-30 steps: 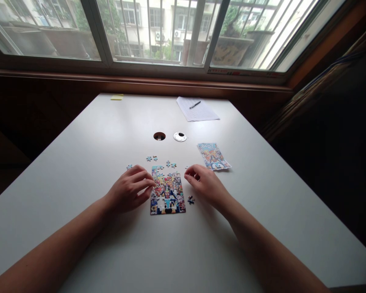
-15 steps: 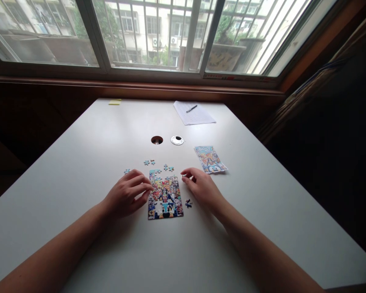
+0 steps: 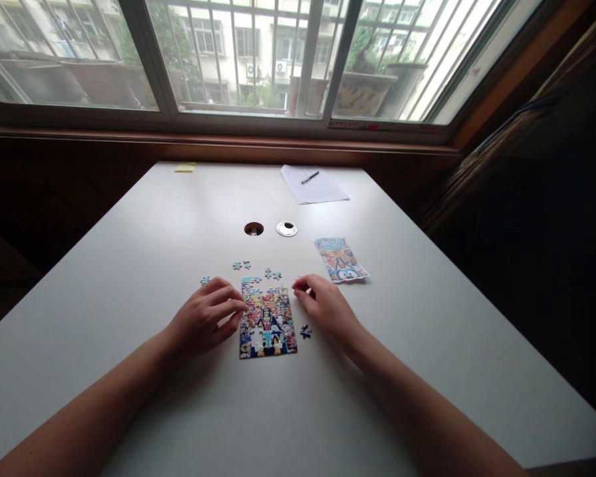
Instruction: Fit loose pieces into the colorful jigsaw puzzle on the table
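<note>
A partly assembled jigsaw puzzle (image 3: 269, 308) with a crowded, colourful picture lies flat on the white table, with gaps in its upper part and lower left. My left hand (image 3: 209, 315) rests at its left edge, fingers loosely bent and apart, fingertips touching the border. At the upper right edge, my right hand (image 3: 322, 301) has thumb and forefinger pinched together on what looks like a small puzzle piece, mostly hidden by the fingers. Loose puzzle pieces (image 3: 241, 265) lie above the puzzle, more pieces (image 3: 273, 273) sit nearer its top edge, and a dark piece (image 3: 305, 331) is to its right.
A picture sheet (image 3: 342, 260) with a matching design lies right of the puzzle. Farther back are a round cable hole (image 3: 253, 229), its silver cover (image 3: 287, 228), papers (image 3: 312, 189) with a pen (image 3: 310, 177), and yellow sticky notes (image 3: 185, 168). A barred window stands beyond.
My right hand has shifted slightly left, its fingertips closer to the puzzle's upper right edge. The left hand stays in place against the puzzle. The view has moved a little.
</note>
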`<control>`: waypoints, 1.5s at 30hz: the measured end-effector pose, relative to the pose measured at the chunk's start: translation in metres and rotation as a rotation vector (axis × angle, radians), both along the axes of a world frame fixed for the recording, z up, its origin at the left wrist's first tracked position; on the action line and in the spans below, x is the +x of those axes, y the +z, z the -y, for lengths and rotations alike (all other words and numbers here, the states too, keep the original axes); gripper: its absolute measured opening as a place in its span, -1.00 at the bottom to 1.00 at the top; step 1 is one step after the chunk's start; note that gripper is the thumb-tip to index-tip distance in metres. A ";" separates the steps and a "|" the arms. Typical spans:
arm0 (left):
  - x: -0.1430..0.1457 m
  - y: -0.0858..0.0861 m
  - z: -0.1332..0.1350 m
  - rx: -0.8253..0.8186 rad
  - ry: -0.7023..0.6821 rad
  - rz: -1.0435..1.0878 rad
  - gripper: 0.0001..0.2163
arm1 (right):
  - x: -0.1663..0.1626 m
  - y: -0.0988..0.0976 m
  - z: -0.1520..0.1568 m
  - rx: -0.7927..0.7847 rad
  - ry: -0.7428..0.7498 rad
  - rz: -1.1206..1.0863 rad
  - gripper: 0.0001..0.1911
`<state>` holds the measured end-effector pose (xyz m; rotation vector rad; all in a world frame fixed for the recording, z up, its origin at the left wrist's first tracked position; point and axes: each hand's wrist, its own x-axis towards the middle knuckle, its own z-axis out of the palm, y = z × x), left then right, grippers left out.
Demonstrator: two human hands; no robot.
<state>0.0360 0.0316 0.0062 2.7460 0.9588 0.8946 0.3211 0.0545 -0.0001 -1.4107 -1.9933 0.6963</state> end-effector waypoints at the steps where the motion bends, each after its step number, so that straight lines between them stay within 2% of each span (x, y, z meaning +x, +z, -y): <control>1: 0.000 0.001 0.000 -0.002 0.001 -0.004 -0.83 | 0.000 0.000 0.000 -0.001 -0.001 -0.001 -0.89; 23: -0.002 -0.004 -0.003 0.009 -0.002 -0.001 -0.84 | -0.001 0.002 0.001 -0.003 -0.020 -0.011 -0.91; 28: -0.003 -0.004 -0.003 0.004 -0.017 -0.002 -0.83 | -0.005 0.005 0.006 0.038 0.060 -0.085 -0.90; 32: -0.004 -0.006 -0.003 -0.011 -0.018 -0.005 -0.82 | -0.010 0.011 0.014 -0.018 0.110 -0.140 -0.82; 37: -0.005 -0.005 -0.003 -0.019 -0.013 -0.001 -0.83 | -0.015 0.016 0.020 0.012 0.200 -0.111 -0.94; 45: -0.005 -0.004 -0.002 -0.033 -0.015 0.006 -0.84 | -0.019 0.014 0.025 0.078 0.315 -0.155 -0.85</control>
